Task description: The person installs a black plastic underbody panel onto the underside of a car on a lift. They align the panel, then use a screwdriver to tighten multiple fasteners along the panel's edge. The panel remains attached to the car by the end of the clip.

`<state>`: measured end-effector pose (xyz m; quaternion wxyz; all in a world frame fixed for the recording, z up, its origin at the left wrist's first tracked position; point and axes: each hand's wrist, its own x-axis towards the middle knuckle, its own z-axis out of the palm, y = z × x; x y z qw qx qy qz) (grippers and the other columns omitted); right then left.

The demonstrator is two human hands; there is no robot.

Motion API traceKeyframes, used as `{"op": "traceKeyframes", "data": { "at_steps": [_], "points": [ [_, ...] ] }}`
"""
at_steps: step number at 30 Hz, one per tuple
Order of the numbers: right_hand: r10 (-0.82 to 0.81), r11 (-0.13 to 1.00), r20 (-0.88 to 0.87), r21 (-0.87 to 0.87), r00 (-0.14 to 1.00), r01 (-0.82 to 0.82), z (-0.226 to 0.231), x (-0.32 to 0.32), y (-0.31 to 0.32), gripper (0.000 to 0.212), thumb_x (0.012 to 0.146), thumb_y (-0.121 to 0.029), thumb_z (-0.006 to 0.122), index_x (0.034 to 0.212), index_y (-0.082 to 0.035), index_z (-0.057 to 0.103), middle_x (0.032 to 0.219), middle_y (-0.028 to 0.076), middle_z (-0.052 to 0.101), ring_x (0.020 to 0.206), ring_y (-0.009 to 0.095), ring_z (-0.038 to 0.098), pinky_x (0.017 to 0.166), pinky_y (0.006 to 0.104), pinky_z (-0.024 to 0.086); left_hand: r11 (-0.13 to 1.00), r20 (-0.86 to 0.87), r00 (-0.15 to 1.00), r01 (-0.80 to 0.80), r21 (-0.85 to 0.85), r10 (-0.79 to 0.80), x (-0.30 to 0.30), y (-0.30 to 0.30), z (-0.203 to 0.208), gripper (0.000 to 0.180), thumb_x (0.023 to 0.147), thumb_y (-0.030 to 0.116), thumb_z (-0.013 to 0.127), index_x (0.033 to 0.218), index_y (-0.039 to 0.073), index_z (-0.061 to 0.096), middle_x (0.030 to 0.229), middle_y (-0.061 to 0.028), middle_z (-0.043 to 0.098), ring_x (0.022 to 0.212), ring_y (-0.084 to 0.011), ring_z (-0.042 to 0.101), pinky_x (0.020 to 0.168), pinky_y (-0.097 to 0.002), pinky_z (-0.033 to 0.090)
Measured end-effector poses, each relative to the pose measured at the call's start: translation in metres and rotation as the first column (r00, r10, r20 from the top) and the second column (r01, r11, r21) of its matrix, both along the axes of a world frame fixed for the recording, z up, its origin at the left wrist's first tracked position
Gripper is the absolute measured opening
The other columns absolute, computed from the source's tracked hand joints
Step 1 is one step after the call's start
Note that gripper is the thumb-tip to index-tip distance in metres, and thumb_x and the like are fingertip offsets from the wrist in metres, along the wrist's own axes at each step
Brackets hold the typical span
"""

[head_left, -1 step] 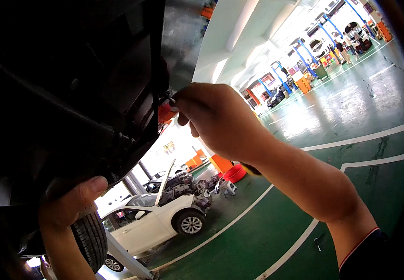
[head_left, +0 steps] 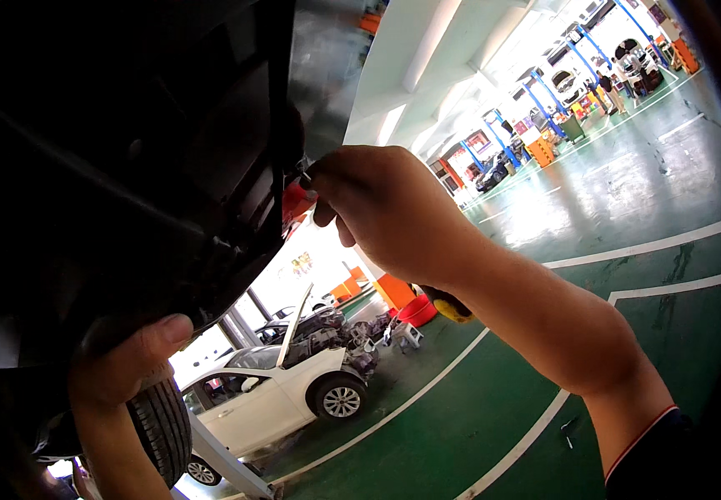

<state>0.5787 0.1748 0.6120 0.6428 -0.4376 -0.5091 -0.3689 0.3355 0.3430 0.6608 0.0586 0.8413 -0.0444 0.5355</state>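
With right hand point(head_left: 389, 208) pinched on slim metal piece point(head_left: 305, 176), slanting up-left toward underbody point(head_left: 152, 183); nearer than left hand point(head_left: 139, 357) (grip hidden)

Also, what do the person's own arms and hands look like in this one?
Both the left hand and the right hand are ungloved. The right forearm is bare up to a dark sleeve edged with thin red trim. No sleeve shows on the left.

Right grip point(head_left: 387, 204) in a pinch
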Motion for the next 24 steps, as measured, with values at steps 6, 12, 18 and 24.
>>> {"op": "traceKeyframes", "data": {
  "at_steps": [6, 12, 18, 24],
  "points": [
    [0.026, 0.998, -0.023, 0.063, 0.999, -0.025, -0.001, 0.001, 0.002, 0.017, 0.095, -0.014, 0.065, 0.098, 0.003, 0.065, 0.084, 0.022, 0.071, 0.078, 0.038, 0.07, 0.072, 0.0421, 0.054, 0.996, -0.02, 1.0, 0.011, -0.089, -0.013, 0.0, -0.006, -0.001, 0.036, 0.068, 0.018, 0.085, 0.099, 0.002, 0.078, 0.086, -0.0098, 0.075, 0.071, -0.021, 0.069, 0.071, -0.0312, 0.058],
    [0.009, 0.996, -0.087, 0.086, 0.996, -0.002, -0.006, -0.008, 0.0, 0.015, 0.093, -0.013, 0.068, 0.099, 0.001, 0.068, 0.084, 0.021, 0.072, 0.079, 0.036, 0.07, 0.073, 0.0411, 0.054, 0.999, -0.05, 0.999, -0.015, 0.036, 0.017, 0.009, 0.005, 0.001, 0.033, 0.075, 0.028, 0.08, 0.096, 0.003, 0.076, 0.079, -0.0081, 0.071, 0.064, -0.0196, 0.065, 0.066, -0.0327, 0.055],
    [-0.058, 0.986, 0.006, 0.156, 0.998, 0.057, 0.0, -0.002, 0.01, 0.017, 0.095, -0.015, 0.065, 0.1, 0.0, 0.072, 0.082, 0.02, 0.071, 0.077, 0.035, 0.069, 0.072, 0.0413, 0.054, 0.997, -0.072, 0.997, -0.007, 0.082, 0.013, 0.004, 0.001, 0.002, 0.034, 0.078, 0.031, 0.079, 0.098, 0.003, 0.076, 0.082, -0.0085, 0.072, 0.069, -0.0211, 0.066, 0.071, -0.0355, 0.054],
    [0.073, 0.995, -0.032, 0.062, 0.997, -0.071, 0.001, 0.001, 0.013, 0.023, 0.098, -0.019, 0.063, 0.101, 0.002, 0.071, 0.085, 0.022, 0.072, 0.079, 0.038, 0.07, 0.074, 0.0425, 0.053, 1.0, -0.106, 0.994, 0.029, 0.0, -0.029, 0.005, 0.003, 0.007, 0.034, 0.075, 0.023, 0.081, 0.099, -0.001, 0.076, 0.084, -0.0114, 0.073, 0.07, -0.0217, 0.067, 0.07, -0.0328, 0.056]
  ]
}}
